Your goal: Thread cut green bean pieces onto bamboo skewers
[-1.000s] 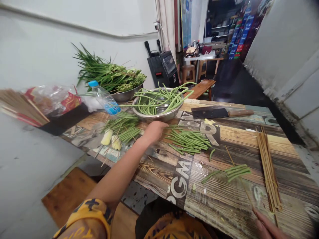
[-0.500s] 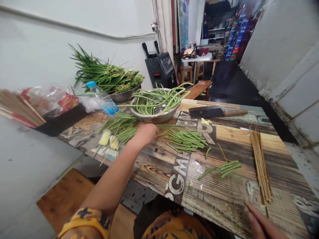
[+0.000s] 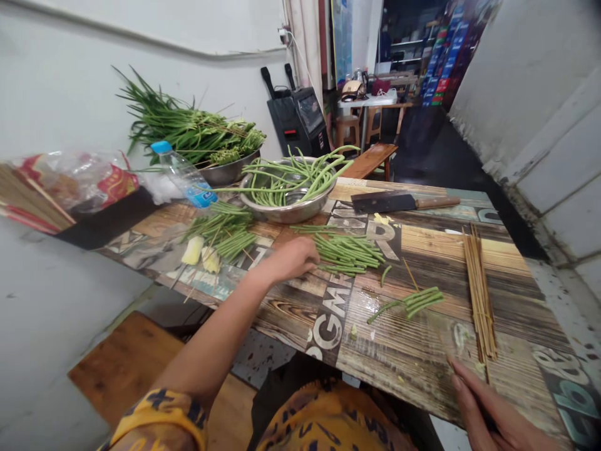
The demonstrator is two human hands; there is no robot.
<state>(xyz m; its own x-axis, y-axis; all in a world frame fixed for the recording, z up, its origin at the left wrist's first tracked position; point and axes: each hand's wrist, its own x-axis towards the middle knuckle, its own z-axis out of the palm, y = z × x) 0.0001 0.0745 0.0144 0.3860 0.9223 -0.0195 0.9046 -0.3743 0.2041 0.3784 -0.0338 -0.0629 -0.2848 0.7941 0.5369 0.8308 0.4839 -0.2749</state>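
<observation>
My left hand (image 3: 297,257) is at the left end of a pile of cut long bean pieces (image 3: 352,254), its fingers curled downward; its fingertips, and anything in them, are hidden. At the lower right, my right hand (image 3: 488,407) pinches a thin bamboo skewer whose tip is faint against the wood. Between the hands lies a skewered row of bean pieces (image 3: 423,302), its stick pointing away from me. A bundle of bamboo skewers (image 3: 479,294) rests beyond my right hand. Left of my left hand are more skewered beans (image 3: 237,244) and two pale yellow pieces (image 3: 192,250).
Whole long beans hang over the rim of a steel bowl (image 3: 286,215). Behind it stand a bowl of leafy greens (image 3: 188,134) and a tilted plastic bottle (image 3: 185,178). A cleaver (image 3: 385,202) lies at the table's far side. A black speaker (image 3: 300,122) stands by the wall.
My left hand has moved right, from below the steel bowl to the cut bean pile. My right hand still pinches the skewer and shows slightly more. The view has shifted a little.
</observation>
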